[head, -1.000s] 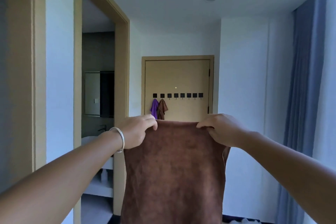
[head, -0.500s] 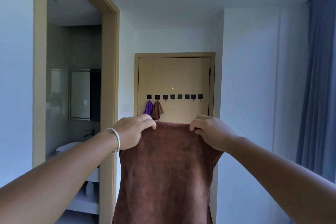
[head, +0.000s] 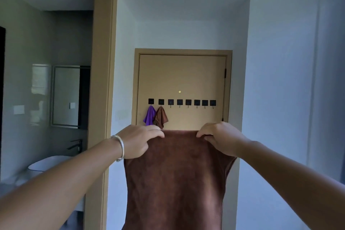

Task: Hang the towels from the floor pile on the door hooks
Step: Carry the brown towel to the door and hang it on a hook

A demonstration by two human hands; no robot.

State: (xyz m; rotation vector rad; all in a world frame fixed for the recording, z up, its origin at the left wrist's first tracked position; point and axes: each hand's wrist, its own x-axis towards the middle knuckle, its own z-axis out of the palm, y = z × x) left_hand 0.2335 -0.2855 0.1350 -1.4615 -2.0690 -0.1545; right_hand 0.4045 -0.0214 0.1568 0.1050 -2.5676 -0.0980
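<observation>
Towel held up, hooks ahead

Towel first: the big brown towel (head: 173, 179) hangs flat in front of me, filling the view from the middle down to 6 o'clock. My left hand (head: 138, 142) pinches its top edge at about 9 o'clock of the cloth, and my right hand (head: 220, 138) pinches the top edge at about 3 o'clock. Both hands have fingers curled tight on the cloth. I think I hold it wide like this so it stays flat and I can find a good spot to hook.

Past the towel, at 12 o'clock, is the tan door (head: 183, 78) with a row of black hooks (head: 180, 102). A purple towel (head: 149, 116) and a small brown towel (head: 161, 117) hang on the two hooks at the left end. The next hook (head: 170, 102) looks free, so I judge that is where this one goes. The door looks well apart from my hands.

At 9 o'clock is a bathroom doorway (head: 101, 99) with a mirror (head: 65, 95).
</observation>
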